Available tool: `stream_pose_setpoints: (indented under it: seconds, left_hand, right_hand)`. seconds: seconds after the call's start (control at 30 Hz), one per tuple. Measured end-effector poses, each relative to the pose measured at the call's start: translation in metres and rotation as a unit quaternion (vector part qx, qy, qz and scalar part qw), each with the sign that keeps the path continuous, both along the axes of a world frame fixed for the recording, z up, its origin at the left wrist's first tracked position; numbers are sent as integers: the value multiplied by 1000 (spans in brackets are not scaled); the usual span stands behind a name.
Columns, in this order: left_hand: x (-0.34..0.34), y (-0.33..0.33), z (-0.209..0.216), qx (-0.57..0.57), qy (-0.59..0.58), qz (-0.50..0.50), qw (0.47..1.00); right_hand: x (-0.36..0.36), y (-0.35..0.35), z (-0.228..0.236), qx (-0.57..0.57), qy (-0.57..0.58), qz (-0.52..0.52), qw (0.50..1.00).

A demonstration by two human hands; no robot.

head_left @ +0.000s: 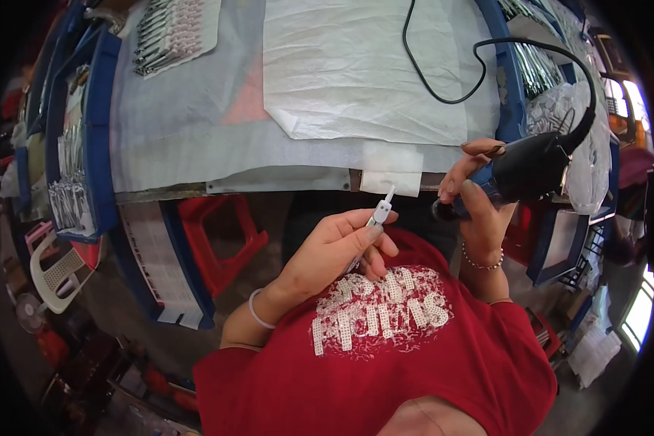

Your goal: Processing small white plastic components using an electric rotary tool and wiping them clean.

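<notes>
Near the front edge of the table, my left hand (339, 245) is closed around a slim grey-white piece (380, 212). Its narrow tip points up and away from me, and two dark dots show on its head; the lower part is hidden by my fingers. To the right, my right hand (478, 190) grips a black and blue corded power tool (528, 168), held tilted with its narrow dark end toward my left hand. The tool's exact kind cannot be made out. The tool and the slim piece are apart. A small white pad (391, 171) hangs over the table edge beyond the piece.
The tool's black cord (479, 58) loops over the white sheet (356, 73) on the table. Several slim pieces (168, 36) lie in a row at the far left. Blue bins (103, 145) with similar parts stand left, others right. A red stool (221, 240) is below the table.
</notes>
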State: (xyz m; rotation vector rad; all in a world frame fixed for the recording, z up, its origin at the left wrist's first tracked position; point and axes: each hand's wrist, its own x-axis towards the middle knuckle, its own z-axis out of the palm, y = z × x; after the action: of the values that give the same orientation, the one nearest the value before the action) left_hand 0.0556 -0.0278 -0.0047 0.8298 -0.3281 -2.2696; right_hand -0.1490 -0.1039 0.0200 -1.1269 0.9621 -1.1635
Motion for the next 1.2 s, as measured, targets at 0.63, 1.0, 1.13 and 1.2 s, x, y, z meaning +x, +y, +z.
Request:
stream_pose_setpoints:
  seconds: [0.63,1.0,1.13,1.2]
  left_hand:
    - [-9,-84,44,27,-180,-194,964]
    - [-30,-132,67,57,-184,-190,963]
    - [-35,-136,72,62,-195,-213,955]
    - [-36,-137,74,73,-191,-238,950]
  right_hand:
    - [-33,-19,1,28,-80,-99,991]
    - [-54,-34,-3,55,-92,-99,989]
    - [-57,-36,-4,70,-103,-102,987]
    - [-58,-37,-3,71,-104,-96,987]
